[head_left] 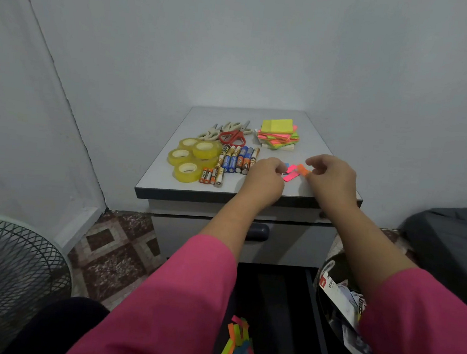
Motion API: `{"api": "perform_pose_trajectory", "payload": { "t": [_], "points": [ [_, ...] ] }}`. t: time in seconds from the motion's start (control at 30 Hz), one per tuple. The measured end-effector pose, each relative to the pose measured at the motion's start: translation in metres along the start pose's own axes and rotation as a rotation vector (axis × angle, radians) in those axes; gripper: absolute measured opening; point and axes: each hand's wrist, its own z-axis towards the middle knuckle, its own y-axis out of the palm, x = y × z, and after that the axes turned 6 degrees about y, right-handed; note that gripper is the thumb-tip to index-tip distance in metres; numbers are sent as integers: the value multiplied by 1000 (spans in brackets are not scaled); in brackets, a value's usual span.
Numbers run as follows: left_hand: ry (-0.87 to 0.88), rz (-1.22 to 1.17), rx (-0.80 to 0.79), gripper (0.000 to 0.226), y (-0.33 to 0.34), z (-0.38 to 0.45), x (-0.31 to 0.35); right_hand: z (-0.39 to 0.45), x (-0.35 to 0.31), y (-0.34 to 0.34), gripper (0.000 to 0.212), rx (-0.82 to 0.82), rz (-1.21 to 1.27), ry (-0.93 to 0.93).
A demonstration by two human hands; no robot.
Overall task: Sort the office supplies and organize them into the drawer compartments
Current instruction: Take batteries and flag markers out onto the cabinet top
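Head view: small neon paper index tabs (292,174) near worktop (169,176) front edge. Featherlight, floppy; pinch flat by edges. Right hand (333,177) pinching an orange one; left hand (265,177) curled beside, grip unclear.

Cabinet top (169,176): tape rolls (194,158), batteries (235,161), scissors (231,133), sticky-note stack (278,134), loose tabs (291,173).

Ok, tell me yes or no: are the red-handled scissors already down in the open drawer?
No, the red-handled scissors lie on the cabinet top, beside the tape rolls, while the open drawer holds only colored paper strips.
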Motion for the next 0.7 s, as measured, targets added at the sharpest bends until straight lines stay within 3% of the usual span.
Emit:
{"api": "perform_pose_trajectory", "payload": {
  "t": [0.33, 0.5, 0.63, 0.7],
  "points": [
    [11, -42, 13, 32, 0, 3, -6, -8, -8, -4, 24, -7, 97, 14],
    [35, -67, 6, 29, -1, 1, -10, -57, 1, -4, 21, 73, 168, -117],
    [148, -305, 60, 23, 2, -30, -10, -104, 27, 3, 19, 90, 179, -272],
    [182, -392, 71, 22, 8, -56, -21, -120, 50, 13, 20, -22, 138, -202]
  ]
}}
